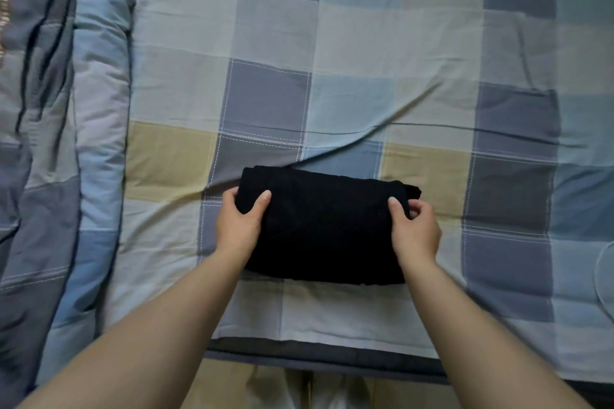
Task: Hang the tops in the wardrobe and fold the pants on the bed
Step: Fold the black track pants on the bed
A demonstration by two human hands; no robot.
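Note:
A pair of black pants, folded into a compact rectangle, lies on the checked bed sheet near the bed's front edge. My left hand grips the bundle's left end, thumb on top and fingers wrapped around the edge. At the right end my right hand pinches the fabric, with the thumb on top and the fingers curled under the fold. No tops or wardrobe are in view.
A rolled quilt in the same blue, grey and beige checks runs along the left side of the bed. The bed's dark front edge is just below the pants. A fold creases the sheet behind the pants.

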